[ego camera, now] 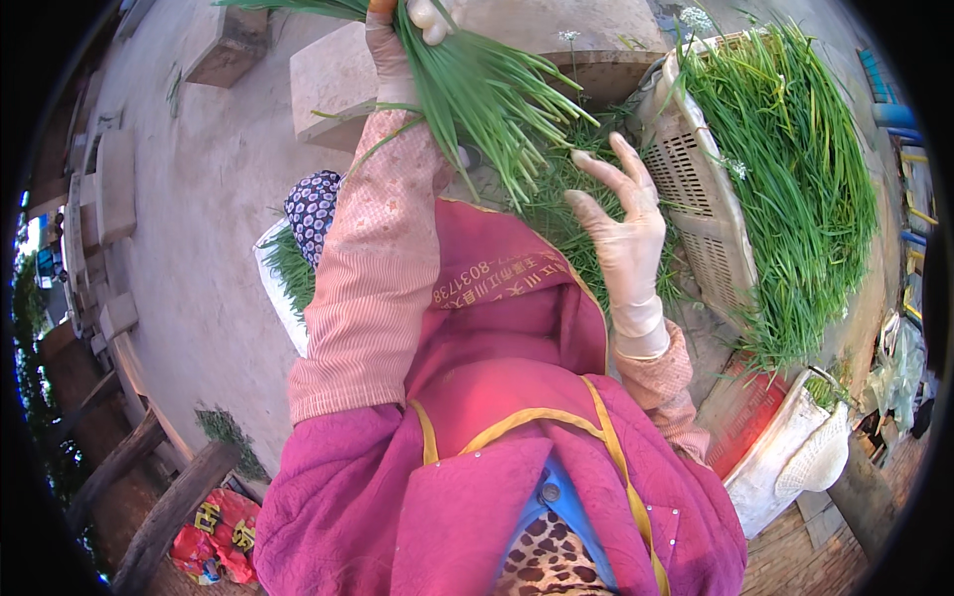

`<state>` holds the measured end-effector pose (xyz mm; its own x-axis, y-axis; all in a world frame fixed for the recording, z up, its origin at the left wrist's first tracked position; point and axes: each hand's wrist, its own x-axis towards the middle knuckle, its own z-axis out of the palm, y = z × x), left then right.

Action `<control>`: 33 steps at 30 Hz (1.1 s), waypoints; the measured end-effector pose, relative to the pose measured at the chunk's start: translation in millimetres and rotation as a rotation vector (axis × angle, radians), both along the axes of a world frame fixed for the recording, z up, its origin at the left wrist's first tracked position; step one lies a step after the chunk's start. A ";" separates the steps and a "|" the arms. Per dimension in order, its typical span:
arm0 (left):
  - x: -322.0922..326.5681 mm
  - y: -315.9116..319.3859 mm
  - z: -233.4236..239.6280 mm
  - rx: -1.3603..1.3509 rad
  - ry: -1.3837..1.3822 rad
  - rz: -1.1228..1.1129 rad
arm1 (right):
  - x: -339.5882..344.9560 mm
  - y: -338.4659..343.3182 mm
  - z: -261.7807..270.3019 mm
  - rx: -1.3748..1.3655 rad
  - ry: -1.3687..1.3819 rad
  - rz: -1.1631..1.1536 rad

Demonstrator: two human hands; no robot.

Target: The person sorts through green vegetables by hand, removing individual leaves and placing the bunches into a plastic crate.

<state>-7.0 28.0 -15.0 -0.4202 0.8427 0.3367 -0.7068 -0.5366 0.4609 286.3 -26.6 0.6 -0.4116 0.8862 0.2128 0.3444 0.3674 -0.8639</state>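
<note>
My left hand (388,56), in a pale thin glove, grips a bunch of green garlic chives (484,97) at the top of the view. The cut stem ends fan out towards the right. My right hand (628,208), gloved too, is raised with its fingers apart and holds nothing. Its fingertips are just below the stem ends, apart from the bunch as far as I can tell. Loose chive trimmings (563,194) lie on the ground behind and beside this hand. A magenta apron (514,283) with yellow edging and printed writing covers my lap.
To the right a tilted off-white plastic basket (689,179) is heaped with chives (790,179). Below it stand a red crate (749,417) and a white sack (782,454). Concrete blocks (332,86) sit ahead. More greens (287,261) lie left of my sleeve. Wooden posts (179,506) rise lower left.
</note>
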 end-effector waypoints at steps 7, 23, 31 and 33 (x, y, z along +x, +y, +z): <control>-7.1 5.6 -8.9 0.138 -0.020 -0.374 | -54.8 -0.2 -0.8 0.092 0.177 -0.011; -22.5 -1.5 -24.9 0.415 -0.161 -0.435 | 53.7 5.9 -36.7 -0.238 -0.192 0.043; -11.1 -1.3 -11.2 0.402 -0.103 -0.460 | 2.9 17.9 43.8 0.497 -0.146 0.016; 0.0 -2.0 -8.2 0.384 -0.121 -0.460 | -22.1 23.9 46.0 0.547 -0.148 0.062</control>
